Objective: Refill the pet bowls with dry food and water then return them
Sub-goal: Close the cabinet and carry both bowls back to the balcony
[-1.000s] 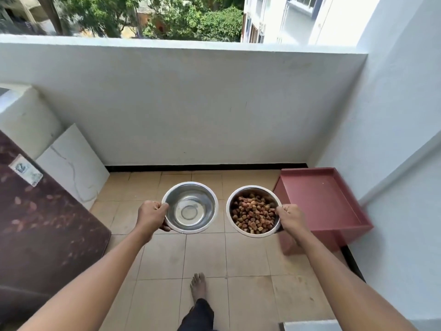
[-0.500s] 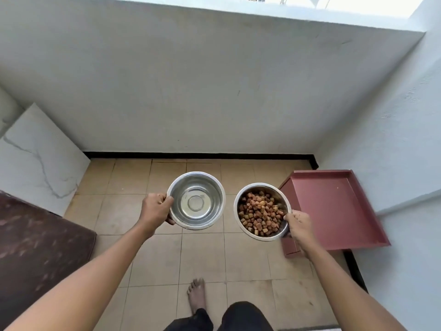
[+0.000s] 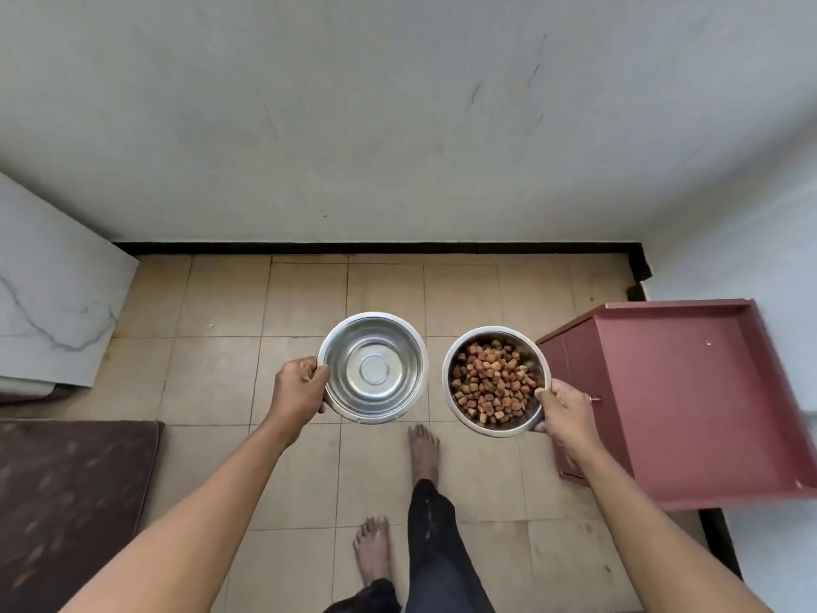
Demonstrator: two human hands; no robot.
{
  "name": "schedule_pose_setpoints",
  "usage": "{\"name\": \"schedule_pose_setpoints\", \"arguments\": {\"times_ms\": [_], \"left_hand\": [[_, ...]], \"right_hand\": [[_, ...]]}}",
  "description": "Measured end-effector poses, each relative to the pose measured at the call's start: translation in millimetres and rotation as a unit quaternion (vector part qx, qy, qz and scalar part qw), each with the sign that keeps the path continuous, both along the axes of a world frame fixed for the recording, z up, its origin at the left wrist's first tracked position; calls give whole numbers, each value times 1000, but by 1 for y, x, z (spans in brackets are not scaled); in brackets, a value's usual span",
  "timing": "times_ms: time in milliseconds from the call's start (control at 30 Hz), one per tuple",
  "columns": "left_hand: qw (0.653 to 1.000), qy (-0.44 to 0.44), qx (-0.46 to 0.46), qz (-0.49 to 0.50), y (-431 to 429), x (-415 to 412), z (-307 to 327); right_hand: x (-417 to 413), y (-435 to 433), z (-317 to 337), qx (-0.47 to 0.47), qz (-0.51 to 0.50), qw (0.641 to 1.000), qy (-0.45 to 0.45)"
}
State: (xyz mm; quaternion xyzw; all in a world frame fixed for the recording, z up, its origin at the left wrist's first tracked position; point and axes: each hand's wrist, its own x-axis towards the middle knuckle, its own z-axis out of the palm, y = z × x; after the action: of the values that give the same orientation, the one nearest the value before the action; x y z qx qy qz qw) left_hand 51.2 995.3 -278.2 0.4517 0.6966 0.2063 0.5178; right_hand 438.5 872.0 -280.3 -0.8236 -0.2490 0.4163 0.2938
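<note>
My left hand [image 3: 299, 388] grips the left rim of a shiny steel bowl [image 3: 373, 367]; whether clear water is in it I cannot tell. My right hand [image 3: 565, 410] holds the lower right rim of a second steel bowl [image 3: 495, 380] filled with brown dry food pellets. Both bowls are held level, side by side and apart, above the beige tiled floor [image 3: 305, 298].
A low red cabinet [image 3: 689, 400] with a rimmed top stands at the right against the white wall. A dark brown mat [image 3: 66, 502] lies at the left, with a white marble slab [image 3: 48, 303] leaning behind it. My bare feet [image 3: 422, 453] are on the tiles below the bowls.
The view has tilted down and moved forward toward the back wall; the balcony's top edge and trees are out of sight. Both hands still carry the bowls, and one foot has stepped ahead.
</note>
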Motion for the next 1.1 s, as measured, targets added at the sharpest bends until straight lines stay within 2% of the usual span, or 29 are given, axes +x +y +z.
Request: {"name": "schedule_pose_setpoints", "arguments": {"times_ms": [200,433,633,867,1100], "left_hand": [[1000,-3,-12,1,49,28,-132],[997,24,-69,6,100,46,-302],[995,41,-94,6,125,55,-411],[992,55,-109,12,136,60,-505],[992,36,-121,19,141,66,-557]], "right_hand": [[23,68,-121,-7,14,1000,21],[49,131,-277,-38,21,997,62],[61,163,-392,-53,26,995,76],[72,184,-496,-79,34,995,57],[74,193,-550,-101,58,993,33]]}}
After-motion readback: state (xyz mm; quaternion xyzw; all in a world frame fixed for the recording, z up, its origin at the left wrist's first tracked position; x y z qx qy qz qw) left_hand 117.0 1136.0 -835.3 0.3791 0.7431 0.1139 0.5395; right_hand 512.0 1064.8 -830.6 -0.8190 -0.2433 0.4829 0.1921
